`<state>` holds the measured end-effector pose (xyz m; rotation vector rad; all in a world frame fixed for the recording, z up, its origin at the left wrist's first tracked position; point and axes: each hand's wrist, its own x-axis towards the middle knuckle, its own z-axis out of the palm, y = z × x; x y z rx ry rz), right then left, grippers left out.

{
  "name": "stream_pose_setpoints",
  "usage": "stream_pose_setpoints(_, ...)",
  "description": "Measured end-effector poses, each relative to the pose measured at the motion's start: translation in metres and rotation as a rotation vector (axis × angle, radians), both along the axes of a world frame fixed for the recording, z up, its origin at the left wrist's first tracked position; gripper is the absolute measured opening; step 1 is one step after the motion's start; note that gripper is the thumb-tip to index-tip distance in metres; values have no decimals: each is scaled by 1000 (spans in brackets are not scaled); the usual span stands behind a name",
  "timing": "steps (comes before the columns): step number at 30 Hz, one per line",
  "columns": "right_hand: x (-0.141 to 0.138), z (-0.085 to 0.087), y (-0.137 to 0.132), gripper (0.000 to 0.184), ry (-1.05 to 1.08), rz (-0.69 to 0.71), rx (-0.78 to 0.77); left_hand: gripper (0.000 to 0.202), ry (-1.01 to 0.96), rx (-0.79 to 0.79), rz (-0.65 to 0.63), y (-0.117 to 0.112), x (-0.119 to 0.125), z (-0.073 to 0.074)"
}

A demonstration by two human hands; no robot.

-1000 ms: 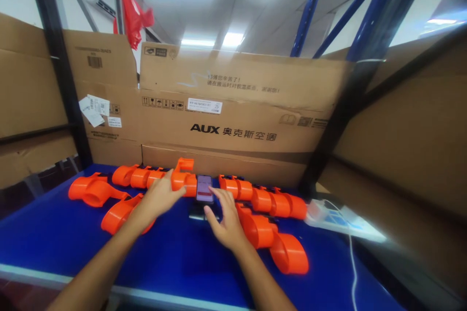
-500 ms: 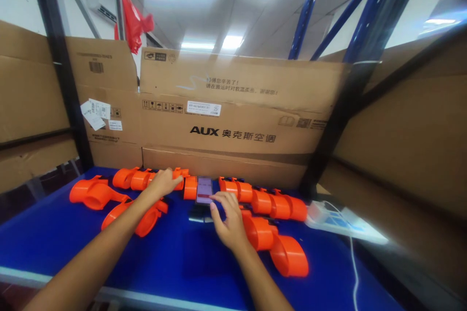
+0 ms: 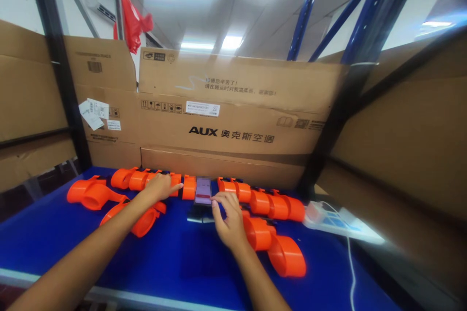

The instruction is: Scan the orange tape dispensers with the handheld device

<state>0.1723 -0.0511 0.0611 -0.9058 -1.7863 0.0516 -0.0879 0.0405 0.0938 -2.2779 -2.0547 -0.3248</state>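
My left hand (image 3: 160,186) is over the left part of the back row of orange plastic rings (image 3: 137,181). One of its digits stretches out to the right, and its other fingers are partly hidden; no held thing shows. My right hand (image 3: 229,221) is spread, with a fingertip at the lower right of a phone (image 3: 203,191) whose screen is lit. The phone stands tilted back on a small dark stand (image 3: 200,215). A single orange ring (image 3: 189,188) is just left of the phone. More orange rings (image 3: 260,202) line up to its right.
Larger orange rings lie nearer me at left (image 3: 89,193) and right (image 3: 288,256) on the blue tabletop (image 3: 175,262). A white power strip (image 3: 343,226) with a cable sits at the right. Cardboard walls (image 3: 233,107) and dark posts (image 3: 328,141) enclose the back and sides.
My left hand has lowered slightly, its outstretched digit now pointing right below where it was. My right hand stays by the phone screen. The view has shifted a little.
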Motion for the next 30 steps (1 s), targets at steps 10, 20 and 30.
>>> stream_pose_setpoints(10, -3, 3, -2, 19, 13, 8, 15, 54, 283, -6, -162, -87, -19, -3)
stream_pose_setpoints(20, -5, -1, 0, 18, -66, 13, -71, 35, 318, 59, -88, -141, 8, -14)
stream_pose_setpoints(30, -21, -13, -8, 49, 186, 518, -482, 39, -28, 166, -117, -147, 32, 27)
